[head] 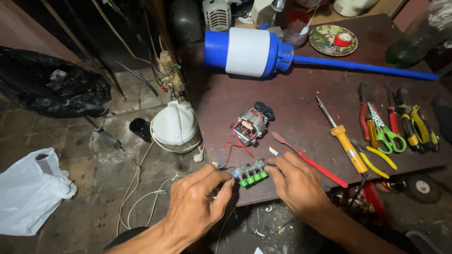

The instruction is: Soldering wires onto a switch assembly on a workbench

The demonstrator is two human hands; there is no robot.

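You have the push-button switch block (251, 173) — a short row of green buttons on a pale body — pinched between both hands at the near edge of the desk (301, 101). Your left hand (195, 200) is closed on its left end with thumb and fingertips; your right hand (294, 181) is closed on its right end, fingers curled over the top.

Finding: red and blue wires run from the block up to the small motor (251, 124), which sits on the desk just beyond your hands. In my judgement they leave little slack — keep the block low and near the motor, and do not twist it, or the joints may strain.

The red-handled tool (310, 161) lies just beside your right hand; the yellow-handled soldering iron (343, 136) lies farther right, apart from your hands.
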